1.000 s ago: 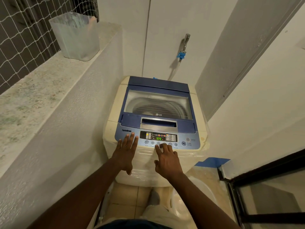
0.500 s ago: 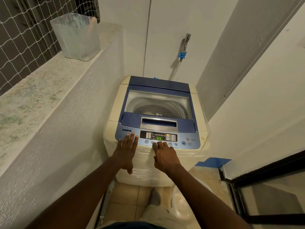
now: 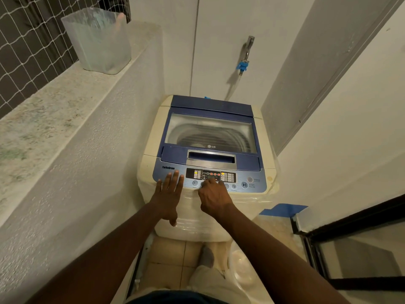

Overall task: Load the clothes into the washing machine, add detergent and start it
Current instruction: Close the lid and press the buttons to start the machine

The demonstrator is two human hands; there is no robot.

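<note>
Washer [image 3: 151, 150] sits in a narrow nook, top-loader, cream body with a blue top, and the lid [image 3: 210, 130] is down. Through the clear window you can see the drum, but I can't tell what's inside it. The control panel [image 3: 210, 178] runs along the front edge, with some red and yellow indicator lights lit on the dark display.

Left hand [image 3: 167, 194] lies flat, fingers spread out, palm down on the left end of the panel and over the front edge, right under the TurboDrum lettering. It's holding nothing.

Right hand [image 3: 213, 199] is loosely curled with the fingertips down on the row of buttons just below the display, near the middle. Nothing gripped there either. Which button it's on, I can't tell, since the hand covers it. The start/pause button [image 3: 244, 184] sits off to the right, clear of both hands.

Up on the ledge [image 3: 54, 110] to the left stands a frosted plastic tub [image 3: 98, 40]. On the back wall there's a tap [image 3: 246, 53] with a blue fitting.
</note>
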